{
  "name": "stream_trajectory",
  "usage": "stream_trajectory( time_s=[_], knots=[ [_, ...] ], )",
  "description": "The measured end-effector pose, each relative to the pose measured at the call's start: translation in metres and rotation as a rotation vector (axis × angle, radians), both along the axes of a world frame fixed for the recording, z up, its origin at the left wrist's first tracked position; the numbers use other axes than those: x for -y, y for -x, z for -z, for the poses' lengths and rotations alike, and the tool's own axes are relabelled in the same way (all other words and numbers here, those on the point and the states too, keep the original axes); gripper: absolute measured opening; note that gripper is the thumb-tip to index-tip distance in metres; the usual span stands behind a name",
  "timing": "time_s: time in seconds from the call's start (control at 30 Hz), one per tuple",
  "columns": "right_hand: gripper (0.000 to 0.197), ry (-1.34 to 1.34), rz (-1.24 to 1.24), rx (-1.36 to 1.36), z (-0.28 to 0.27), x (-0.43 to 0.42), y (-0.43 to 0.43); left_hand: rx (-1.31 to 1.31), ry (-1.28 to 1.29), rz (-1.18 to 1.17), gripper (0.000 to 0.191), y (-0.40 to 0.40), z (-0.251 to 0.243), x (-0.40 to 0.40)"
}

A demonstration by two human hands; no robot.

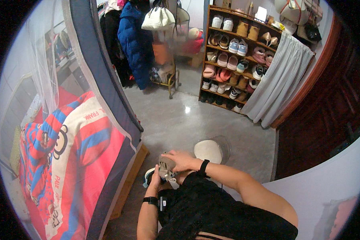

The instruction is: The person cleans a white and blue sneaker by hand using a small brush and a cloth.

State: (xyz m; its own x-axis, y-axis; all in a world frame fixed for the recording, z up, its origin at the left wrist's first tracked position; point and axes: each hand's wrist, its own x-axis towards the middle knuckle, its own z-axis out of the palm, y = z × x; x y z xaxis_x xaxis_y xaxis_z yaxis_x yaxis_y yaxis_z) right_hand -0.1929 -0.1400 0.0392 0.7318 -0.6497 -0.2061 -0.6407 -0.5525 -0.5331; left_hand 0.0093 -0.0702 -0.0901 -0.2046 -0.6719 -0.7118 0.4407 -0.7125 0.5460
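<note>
A greyish-beige lace-up shoe (166,164) is low in front of me, at the end of a bent leg, its pale laces tied in a bow. My right hand (181,160) lies over the shoe's toe and upper from the right, its fingers touching it. At the shoe's left side is my left hand (156,177), its fingers pointing up along the edge. How firmly either hand grips cannot be told. Just left of that hand, a dark shoe with a white and light-blue sole (148,177) shows in part. Black bands circle both wrists.
A round stool with a cream seat (208,151) stands right of my right hand. To the left is a netted bed with a wooden frame (127,186) and striped bedding (91,141). A shoe rack (225,32) with a pale curtain (283,75) stands ahead, beside a dark door (321,96).
</note>
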Motion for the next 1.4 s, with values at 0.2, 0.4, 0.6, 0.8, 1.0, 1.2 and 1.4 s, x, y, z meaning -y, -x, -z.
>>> stream_trajectory(
  time_s=[0.2,0.4,0.6,0.8,1.0,1.2,1.4],
  knots=[
    [0.091,0.119,0.009,0.169,0.0,-0.016,-0.015,0.186,0.175,0.03,0.063,0.0,-0.003,0.009],
    [0.09,0.24,-0.056,0.106,0.014,-0.01,-0.018,0.147,0.123,-0.044,0.056,0.003,-0.01,0.014],
    [0.088,0.161,0.007,0.176,0.04,0.006,0.006,0.186,0.123,0.001,0.072,0.005,-0.005,0.026],
    [0.085,0.199,0.086,0.154,0.051,0.0,0.027,0.271,0.065,0.003,0.073,0.0,0.01,0.035],
    [0.084,0.286,0.1,0.119,0.06,-0.001,0.034,0.225,0.063,-0.097,0.072,0.003,0.006,0.035],
    [0.082,0.255,0.128,0.112,0.057,-0.004,0.045,0.209,0.081,-0.119,0.071,0.006,0.002,0.031],
    [0.082,0.351,0.128,0.07,0.057,-0.003,0.062,0.268,0.023,-0.106,0.07,0.011,-0.006,0.035]
  ],
)
